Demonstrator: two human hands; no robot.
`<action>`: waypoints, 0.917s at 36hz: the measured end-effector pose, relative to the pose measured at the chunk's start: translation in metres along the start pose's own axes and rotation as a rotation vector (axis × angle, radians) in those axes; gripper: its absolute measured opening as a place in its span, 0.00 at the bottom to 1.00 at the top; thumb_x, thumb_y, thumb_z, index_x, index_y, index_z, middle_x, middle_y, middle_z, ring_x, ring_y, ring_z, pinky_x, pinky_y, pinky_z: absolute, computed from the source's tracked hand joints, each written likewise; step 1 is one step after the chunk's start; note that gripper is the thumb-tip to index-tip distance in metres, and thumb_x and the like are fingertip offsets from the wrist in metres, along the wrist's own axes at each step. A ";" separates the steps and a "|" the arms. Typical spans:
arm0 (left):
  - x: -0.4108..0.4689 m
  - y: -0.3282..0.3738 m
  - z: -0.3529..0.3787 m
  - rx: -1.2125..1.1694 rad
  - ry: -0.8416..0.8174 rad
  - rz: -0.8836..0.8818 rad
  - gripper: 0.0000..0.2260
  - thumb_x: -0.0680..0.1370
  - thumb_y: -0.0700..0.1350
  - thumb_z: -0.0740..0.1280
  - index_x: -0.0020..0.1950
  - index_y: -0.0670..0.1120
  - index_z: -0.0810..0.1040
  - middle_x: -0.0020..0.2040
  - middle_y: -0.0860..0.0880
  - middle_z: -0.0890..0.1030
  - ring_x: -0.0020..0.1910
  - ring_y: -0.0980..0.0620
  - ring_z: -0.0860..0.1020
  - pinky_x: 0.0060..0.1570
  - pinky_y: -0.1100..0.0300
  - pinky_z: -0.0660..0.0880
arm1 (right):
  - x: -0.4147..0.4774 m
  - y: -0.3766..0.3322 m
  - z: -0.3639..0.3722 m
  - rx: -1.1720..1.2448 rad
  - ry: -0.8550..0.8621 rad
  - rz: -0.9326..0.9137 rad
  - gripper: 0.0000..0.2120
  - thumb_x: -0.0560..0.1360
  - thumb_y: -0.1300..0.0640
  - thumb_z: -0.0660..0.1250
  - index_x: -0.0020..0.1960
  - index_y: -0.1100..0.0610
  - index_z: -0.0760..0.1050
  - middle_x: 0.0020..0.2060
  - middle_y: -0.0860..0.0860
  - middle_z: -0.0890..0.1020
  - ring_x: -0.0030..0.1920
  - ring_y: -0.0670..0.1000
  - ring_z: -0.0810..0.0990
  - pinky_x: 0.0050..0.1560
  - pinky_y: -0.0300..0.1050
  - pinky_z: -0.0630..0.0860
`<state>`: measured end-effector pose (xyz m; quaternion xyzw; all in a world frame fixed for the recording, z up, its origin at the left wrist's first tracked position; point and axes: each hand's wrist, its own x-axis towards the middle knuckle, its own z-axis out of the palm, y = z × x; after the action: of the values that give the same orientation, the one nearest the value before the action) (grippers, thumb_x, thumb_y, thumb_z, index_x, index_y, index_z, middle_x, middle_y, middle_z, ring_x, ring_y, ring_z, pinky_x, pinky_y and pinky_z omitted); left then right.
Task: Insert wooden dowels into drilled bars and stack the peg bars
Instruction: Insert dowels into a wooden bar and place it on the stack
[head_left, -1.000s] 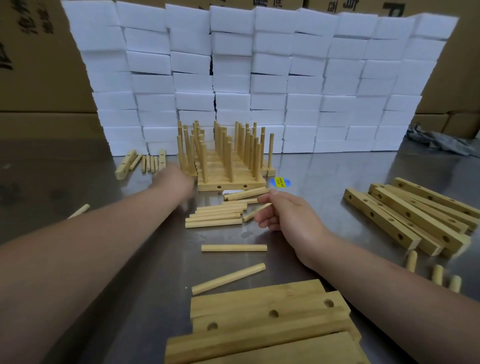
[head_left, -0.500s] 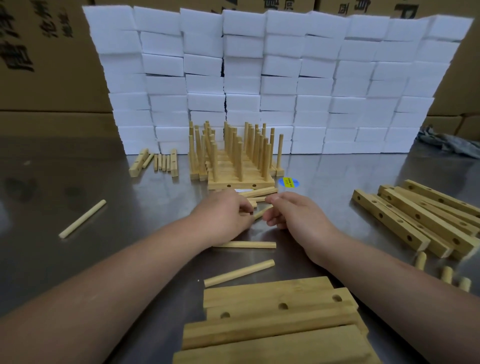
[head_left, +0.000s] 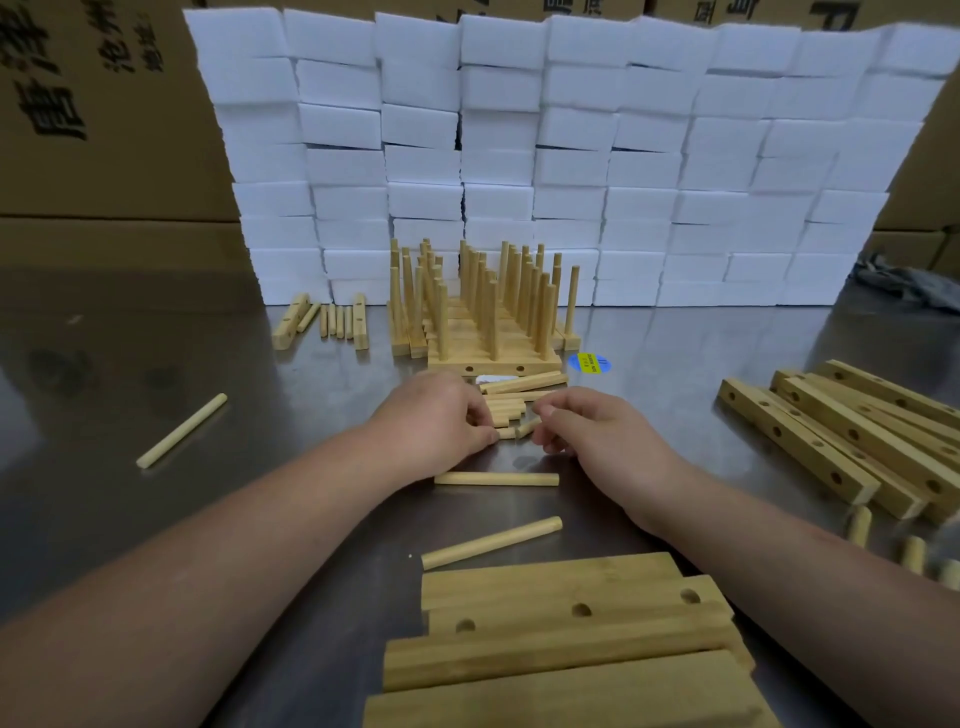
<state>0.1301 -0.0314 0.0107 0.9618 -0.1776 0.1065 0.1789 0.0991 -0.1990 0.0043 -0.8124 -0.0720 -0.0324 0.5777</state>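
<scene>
Left hand (head_left: 436, 418) back — curled on dowels (head_left: 508, 410).

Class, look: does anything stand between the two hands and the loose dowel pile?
Nothing visible does. The left hand and right hand both touch the dowel pile; the right hand pinches a dowel.

Steel table (head_left: 104, 389). White foam blocks (head_left: 571, 156) walled along back. Peg bars (head_left: 493, 358) stacked mid-back, dowel pile (head_left: 524, 384) just in front. Loose dowels: one far left (head_left: 182, 430), two nearer centre (head_left: 496, 478). Drilled bars (head_left: 800, 447) heaped right, short pegs (head_left: 860, 525) beside them. More bars (head_left: 571, 644) at near edge. Small wood pieces (head_left: 332, 322) back left. Blue-yellow sticker (head_left: 589, 362). Grey cloth (head_left: 904, 286) far right.
</scene>
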 end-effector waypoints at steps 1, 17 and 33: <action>0.000 0.000 0.000 0.006 0.003 0.011 0.04 0.73 0.52 0.69 0.41 0.53 0.81 0.44 0.55 0.76 0.47 0.55 0.72 0.46 0.60 0.70 | -0.001 0.000 0.000 -0.016 -0.002 -0.007 0.09 0.77 0.60 0.61 0.39 0.56 0.77 0.32 0.48 0.78 0.32 0.43 0.73 0.33 0.29 0.68; -0.003 -0.003 0.009 -0.152 0.137 0.004 0.03 0.77 0.50 0.63 0.45 0.54 0.74 0.37 0.57 0.75 0.39 0.57 0.73 0.34 0.65 0.67 | -0.018 -0.048 -0.014 -0.470 -0.429 -0.099 0.09 0.68 0.46 0.71 0.41 0.52 0.80 0.38 0.49 0.81 0.38 0.43 0.76 0.43 0.40 0.73; -0.004 -0.006 0.014 -0.222 0.151 -0.008 0.05 0.77 0.51 0.64 0.41 0.56 0.72 0.36 0.58 0.75 0.36 0.62 0.72 0.31 0.65 0.64 | -0.049 -0.081 -0.010 -0.626 -0.879 -0.129 0.16 0.69 0.41 0.70 0.53 0.46 0.77 0.41 0.41 0.77 0.42 0.39 0.75 0.50 0.40 0.74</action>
<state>0.1309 -0.0303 -0.0045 0.9261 -0.1706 0.1577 0.2973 0.0387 -0.1863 0.0765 -0.8765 -0.3436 0.2552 0.2202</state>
